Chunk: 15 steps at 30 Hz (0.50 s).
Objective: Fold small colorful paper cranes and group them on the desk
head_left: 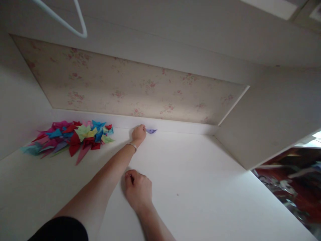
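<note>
My left hand [139,133], with a bangle on its wrist, reaches to the back edge of the white surface. Its fingers are closed in a pinch at one end of a small purple folded-paper crane [151,131], which pokes out to the right, close to the back ledge. Nearer to me, my right hand [138,189] rests on the surface as a loose fist, with nothing showing in it. Left of my left hand lies a heap of folded-paper cranes [80,135] in red, pink, blue, green and yellow, many overlapping.
The white surface [195,167] is boxed in by side panels [276,113] and an overhead panel. Behind it runs floral wallpaper [150,87] above a low ledge. A white cable [81,28] hangs at upper left. Past the right edge, cluttered items [283,187] appear blurred.
</note>
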Each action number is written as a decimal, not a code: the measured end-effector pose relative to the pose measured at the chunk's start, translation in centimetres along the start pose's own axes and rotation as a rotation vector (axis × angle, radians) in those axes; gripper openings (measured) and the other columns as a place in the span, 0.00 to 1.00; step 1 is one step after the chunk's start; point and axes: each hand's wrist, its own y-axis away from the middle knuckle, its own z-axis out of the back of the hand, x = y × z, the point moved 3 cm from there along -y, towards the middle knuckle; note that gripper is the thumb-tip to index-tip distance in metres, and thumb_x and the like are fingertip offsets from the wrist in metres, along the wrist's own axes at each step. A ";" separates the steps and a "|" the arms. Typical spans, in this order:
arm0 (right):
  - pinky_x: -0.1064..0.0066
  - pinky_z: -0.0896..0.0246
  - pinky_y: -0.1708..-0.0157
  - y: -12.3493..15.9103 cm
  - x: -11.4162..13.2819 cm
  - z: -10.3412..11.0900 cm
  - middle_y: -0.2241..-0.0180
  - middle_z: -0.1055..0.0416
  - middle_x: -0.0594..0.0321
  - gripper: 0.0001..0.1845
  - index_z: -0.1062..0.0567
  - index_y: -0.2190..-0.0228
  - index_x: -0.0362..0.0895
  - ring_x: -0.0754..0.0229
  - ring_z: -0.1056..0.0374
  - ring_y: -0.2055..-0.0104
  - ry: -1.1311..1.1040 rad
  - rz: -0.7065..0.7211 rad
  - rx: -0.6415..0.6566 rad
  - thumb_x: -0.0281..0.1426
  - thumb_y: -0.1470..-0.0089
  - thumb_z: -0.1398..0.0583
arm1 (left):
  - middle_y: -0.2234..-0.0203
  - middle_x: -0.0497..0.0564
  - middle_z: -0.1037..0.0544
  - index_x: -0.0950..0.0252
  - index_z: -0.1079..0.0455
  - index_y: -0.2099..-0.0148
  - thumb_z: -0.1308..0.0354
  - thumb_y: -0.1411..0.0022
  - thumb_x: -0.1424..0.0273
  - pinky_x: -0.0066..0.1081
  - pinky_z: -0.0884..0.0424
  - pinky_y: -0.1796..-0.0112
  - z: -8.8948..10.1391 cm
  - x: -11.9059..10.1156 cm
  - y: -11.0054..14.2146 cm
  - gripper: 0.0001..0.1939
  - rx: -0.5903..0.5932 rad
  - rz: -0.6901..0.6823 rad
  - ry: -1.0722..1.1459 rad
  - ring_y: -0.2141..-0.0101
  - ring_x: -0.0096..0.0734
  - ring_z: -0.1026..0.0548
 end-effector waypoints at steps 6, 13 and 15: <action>0.72 0.41 0.67 0.0 0.1 0.1 0.65 0.21 0.68 0.16 0.23 0.63 0.55 0.59 0.26 0.64 -0.018 -0.010 0.007 0.34 0.40 0.50 | 0.57 0.53 0.20 0.59 0.27 0.52 0.49 0.36 0.68 0.31 0.32 0.59 -0.2 -0.2 -0.1 0.13 0.013 -0.029 0.049 0.57 0.36 0.24; 0.73 0.41 0.68 0.1 0.0 0.0 0.66 0.21 0.68 0.15 0.23 0.64 0.55 0.59 0.26 0.65 -0.033 0.002 -0.008 0.33 0.40 0.50 | 0.56 0.51 0.21 0.59 0.27 0.51 0.50 0.38 0.72 0.30 0.32 0.59 -0.6 0.4 0.2 0.15 0.002 -0.050 0.127 0.57 0.36 0.24; 0.72 0.41 0.68 0.1 -0.1 -0.1 0.66 0.21 0.68 0.15 0.23 0.64 0.55 0.59 0.26 0.65 -0.028 -0.001 -0.010 0.33 0.40 0.50 | 0.55 0.49 0.21 0.58 0.26 0.52 0.47 0.39 0.70 0.29 0.33 0.57 -0.5 0.6 0.3 0.14 0.017 -0.089 0.146 0.57 0.35 0.24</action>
